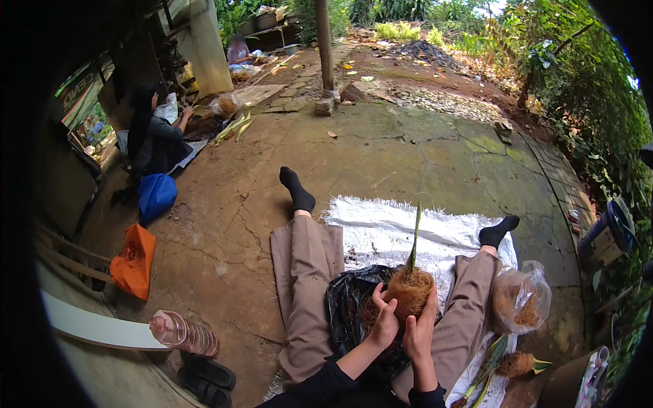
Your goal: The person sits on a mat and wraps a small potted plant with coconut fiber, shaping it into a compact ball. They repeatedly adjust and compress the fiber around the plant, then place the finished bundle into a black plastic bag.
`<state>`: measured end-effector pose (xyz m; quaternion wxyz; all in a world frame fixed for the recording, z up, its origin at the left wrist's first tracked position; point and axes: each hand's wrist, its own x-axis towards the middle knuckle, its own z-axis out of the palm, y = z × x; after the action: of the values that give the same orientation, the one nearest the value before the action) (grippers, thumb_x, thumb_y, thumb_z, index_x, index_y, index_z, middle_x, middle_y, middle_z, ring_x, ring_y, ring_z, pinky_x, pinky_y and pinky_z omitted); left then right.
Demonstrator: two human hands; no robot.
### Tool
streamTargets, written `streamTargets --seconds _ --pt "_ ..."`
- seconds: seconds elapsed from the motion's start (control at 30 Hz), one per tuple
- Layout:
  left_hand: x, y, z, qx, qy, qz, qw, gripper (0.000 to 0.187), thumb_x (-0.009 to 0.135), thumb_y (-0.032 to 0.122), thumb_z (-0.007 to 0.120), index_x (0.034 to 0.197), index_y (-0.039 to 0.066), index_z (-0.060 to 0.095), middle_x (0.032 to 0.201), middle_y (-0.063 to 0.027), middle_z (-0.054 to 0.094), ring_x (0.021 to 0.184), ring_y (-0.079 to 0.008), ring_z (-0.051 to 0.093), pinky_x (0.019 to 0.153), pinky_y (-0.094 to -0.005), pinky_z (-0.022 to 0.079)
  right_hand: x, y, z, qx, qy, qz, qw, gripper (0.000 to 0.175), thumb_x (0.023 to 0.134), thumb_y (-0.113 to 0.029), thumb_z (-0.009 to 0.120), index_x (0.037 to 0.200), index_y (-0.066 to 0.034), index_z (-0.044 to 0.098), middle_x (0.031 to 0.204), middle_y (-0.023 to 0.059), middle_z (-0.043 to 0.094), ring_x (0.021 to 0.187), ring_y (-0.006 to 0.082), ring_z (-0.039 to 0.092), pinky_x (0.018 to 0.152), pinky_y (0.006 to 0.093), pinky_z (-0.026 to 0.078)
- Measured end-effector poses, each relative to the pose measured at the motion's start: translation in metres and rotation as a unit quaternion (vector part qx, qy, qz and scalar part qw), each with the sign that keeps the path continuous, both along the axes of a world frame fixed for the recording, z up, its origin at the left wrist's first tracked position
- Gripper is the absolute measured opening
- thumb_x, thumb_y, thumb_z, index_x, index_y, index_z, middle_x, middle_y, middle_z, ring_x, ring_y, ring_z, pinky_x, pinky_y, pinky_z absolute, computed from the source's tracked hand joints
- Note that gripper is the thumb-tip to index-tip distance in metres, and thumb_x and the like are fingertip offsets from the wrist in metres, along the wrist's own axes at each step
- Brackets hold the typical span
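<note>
Between my legs, my left hand and my right hand cup a round ball of brown coconut fibre from both sides. One narrow green leaf stands upright out of its top. Under and left of the ball lies an open black plastic bag with dark brown material in it. A white woven sack is spread beneath. To the right are a clear plastic bag of fibre, another fibre-wrapped ball with a leaf, and loose long green leaves.
On the left are a blue bag, an orange bag, a pink bottle and black sandals. A person sits at the upper left, another farther back. A wooden post stands ahead; a bucket is right.
</note>
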<state>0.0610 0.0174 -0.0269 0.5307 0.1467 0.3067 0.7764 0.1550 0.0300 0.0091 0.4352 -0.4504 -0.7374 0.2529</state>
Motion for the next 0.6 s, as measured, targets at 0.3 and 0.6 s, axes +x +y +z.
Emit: streamTargets --seconds 0.3,0.6 --pt "-0.002 -0.011 0.022 0.099 0.063 -0.084 0.989 0.100 0.087 0.048 0.062 0.156 0.012 -0.001 0.142 -0.0120 0.028 0.140 -0.0238 0.022 0.118 -0.0415 0.012 -0.005 0.012 -0.005 -0.084 0.172 -0.035 0.981 0.084 0.087 -0.022 0.071 0.152 -0.0026 0.022 0.147 0.0174 0.036 0.135 0.0286 0.038 0.112 0.0390 0.031" --pt "-0.033 -0.004 0.058 0.008 0.279 -0.337 0.899 0.065 0.094 0.010 0.051 0.152 0.003 0.023 0.156 -0.0157 0.027 0.148 -0.0242 0.020 0.118 -0.0357 0.018 0.015 0.035 -0.034 -0.312 0.450 -0.073 0.834 0.071 0.081 0.000 0.074 0.143 -0.0027 0.038 0.127 0.0129 0.055 0.113 0.0225 0.057 0.095 0.0344 0.048"
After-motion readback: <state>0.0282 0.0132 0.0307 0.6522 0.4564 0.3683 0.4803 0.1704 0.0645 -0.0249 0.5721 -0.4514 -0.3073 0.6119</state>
